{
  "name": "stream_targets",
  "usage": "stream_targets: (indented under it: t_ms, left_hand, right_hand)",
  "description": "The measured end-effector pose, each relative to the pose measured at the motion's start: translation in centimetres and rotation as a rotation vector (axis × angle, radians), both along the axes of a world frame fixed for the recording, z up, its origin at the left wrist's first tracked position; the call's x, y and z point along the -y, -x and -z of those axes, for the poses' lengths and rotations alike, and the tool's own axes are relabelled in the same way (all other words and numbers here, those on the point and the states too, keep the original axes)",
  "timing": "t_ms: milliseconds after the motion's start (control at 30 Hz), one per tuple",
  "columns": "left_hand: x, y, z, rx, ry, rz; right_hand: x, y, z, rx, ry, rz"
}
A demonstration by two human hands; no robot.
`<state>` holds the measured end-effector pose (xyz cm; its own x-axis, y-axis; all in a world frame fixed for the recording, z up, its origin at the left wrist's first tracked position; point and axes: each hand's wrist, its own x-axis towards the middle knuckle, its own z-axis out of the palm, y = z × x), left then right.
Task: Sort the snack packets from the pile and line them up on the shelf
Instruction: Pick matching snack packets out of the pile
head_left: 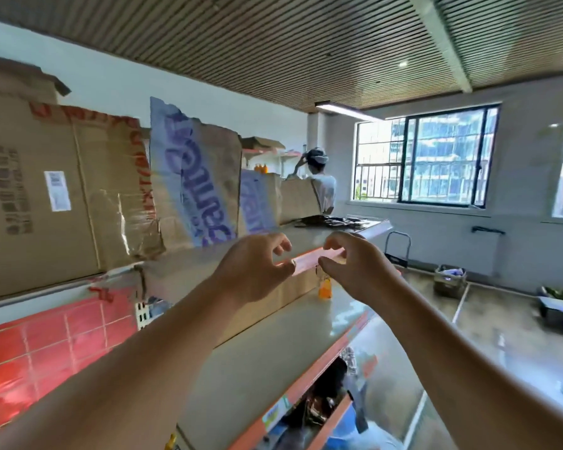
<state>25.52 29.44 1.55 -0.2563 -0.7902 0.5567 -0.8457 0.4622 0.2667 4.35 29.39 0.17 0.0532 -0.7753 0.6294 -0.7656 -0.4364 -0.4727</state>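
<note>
- Stretching left to right between the two hands, a thin pink packet has its long axis almost level, with the right end slightly higher and farther; it shows mostly its narrow edge.
- The packet is up in the air over the beige shelf, just in front of the row of cardboard boxes and directly above a small orange bottle.
- The left hand pinches the packet's left end between thumb and curled fingers, its forearm reaching up from the near left.
- The right hand pinches the right end the same way, its arm coming up from the near right.
- At the far end a person stands beside a barred window.
</note>
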Motion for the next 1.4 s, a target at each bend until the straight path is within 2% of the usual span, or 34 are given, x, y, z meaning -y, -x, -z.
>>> stream_targets:
  t_ms: [200, 433, 767, 1000, 1133, 1233, 1400]
  left_hand:
    - [9.1, 2.0, -1.6, 0.041, -0.097, 0.079]
    - [21.1, 4.4, -4.6, 0.075, -0.17, 0.068]
    - [31.9, 8.4, -6.0, 0.13, -0.225, 0.032]
    - [38.0, 12.8, -5.5, 0.147, -0.259, -0.031]
    - [42.1, 15.7, -5.2, 0.125, -0.283, -0.085]
    - [45.5, 18.2, -4.7, 0.11, -0.318, -0.136]
    - [50.5, 23.0, -4.4, 0.193, -0.407, -0.202]
  right_hand:
    - [8.2, 2.4, -0.9, -0.041, -0.034, 0.017]
    - [19.0, 4.9, -2.5, -0.072, -0.081, 0.047]
    - [29.6, 10.0, -3.7, -0.032, -0.089, 0.128]
    - [38.3, 15.2, -4.2, 0.085, -0.079, 0.03]
    - [44.5, 17.9, -4.1, 0.08, -0.071, -0.034]
    - [50.0, 19.4, -3.9, 0.07, -0.15, -0.109]
    - [57.5, 21.1, -4.4, -0.044, -0.259, -0.172]
